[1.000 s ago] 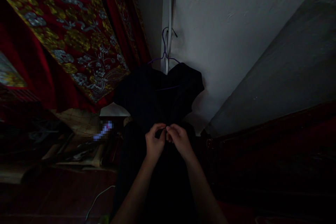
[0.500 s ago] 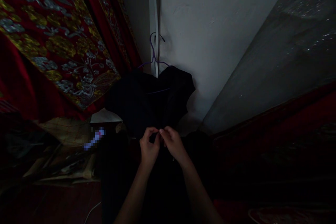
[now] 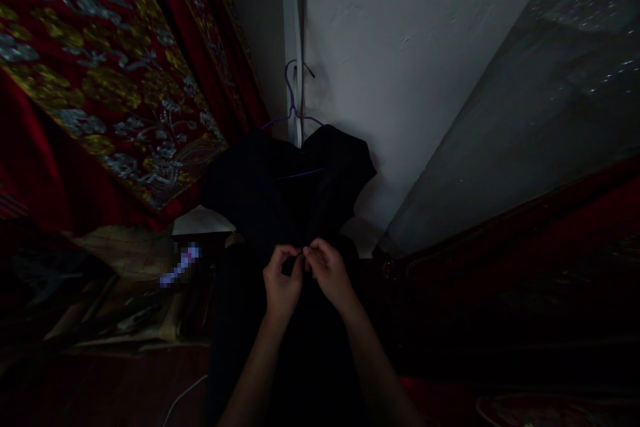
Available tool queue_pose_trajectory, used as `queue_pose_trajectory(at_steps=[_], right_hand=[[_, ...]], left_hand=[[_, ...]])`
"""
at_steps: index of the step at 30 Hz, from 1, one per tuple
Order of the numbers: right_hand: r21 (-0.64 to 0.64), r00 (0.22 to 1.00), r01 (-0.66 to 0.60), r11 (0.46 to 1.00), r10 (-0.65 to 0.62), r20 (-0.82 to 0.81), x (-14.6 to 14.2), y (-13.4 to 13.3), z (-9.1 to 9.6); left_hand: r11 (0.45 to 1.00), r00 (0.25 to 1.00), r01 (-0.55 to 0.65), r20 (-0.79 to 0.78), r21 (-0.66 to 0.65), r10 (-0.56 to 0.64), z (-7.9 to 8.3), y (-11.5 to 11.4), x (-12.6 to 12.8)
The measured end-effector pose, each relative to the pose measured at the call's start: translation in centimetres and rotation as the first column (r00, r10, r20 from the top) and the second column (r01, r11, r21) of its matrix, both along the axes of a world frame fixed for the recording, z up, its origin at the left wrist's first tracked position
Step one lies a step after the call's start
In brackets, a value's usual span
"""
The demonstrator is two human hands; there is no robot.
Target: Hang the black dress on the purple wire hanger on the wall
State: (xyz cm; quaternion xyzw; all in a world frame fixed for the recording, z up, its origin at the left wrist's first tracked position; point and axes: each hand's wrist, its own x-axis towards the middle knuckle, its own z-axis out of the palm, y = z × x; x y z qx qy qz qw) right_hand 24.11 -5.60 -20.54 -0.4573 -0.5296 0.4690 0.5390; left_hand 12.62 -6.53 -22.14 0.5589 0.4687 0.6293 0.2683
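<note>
A dark, open-fronted garment hangs on a thin purple hanger against the wall. At the lower end of its front opening, my left hand pinches the dark cloth between thumb and forefinger. My right hand is closed on the same spot, its fingertips touching or nearly touching those of the left. Whether a button or other small fastening lies between the fingertips is too dark to make out. Below the hands the garment merges with dark cloth.
Red cloth with gold and silver embroidery hangs at left. A pale pipe or cord runs down the wall behind the hanger. Clear plastic sheeting covers the right side. Boards and a checked bag lie low left, near a white cable.
Both hands stay pinched at the same spot, with the left shifted very slightly left. The dark cloth low in the view has moved a little; the garment's right shoulder sits slightly further out.
</note>
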Motion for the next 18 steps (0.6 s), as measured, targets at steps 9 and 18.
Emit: queue_pose_trajectory(at_steps=[9, 18], right_hand=[[-0.265, 0.931, -0.114, 0.957, 0.010, -0.364, -0.3, -0.4, 0.9], [-0.199, 0.907, -0.047, 0.979, -0.042, -0.420, 0.7, 6.5, 7.5]], left_hand=[[1.000, 1.000, 0.001, 0.013, 0.009, -0.001, 0.0, -0.2, -0.1], [0.999, 0.999, -0.037, -0.040, -0.019, 0.036, -2.0, 2.1, -0.1]])
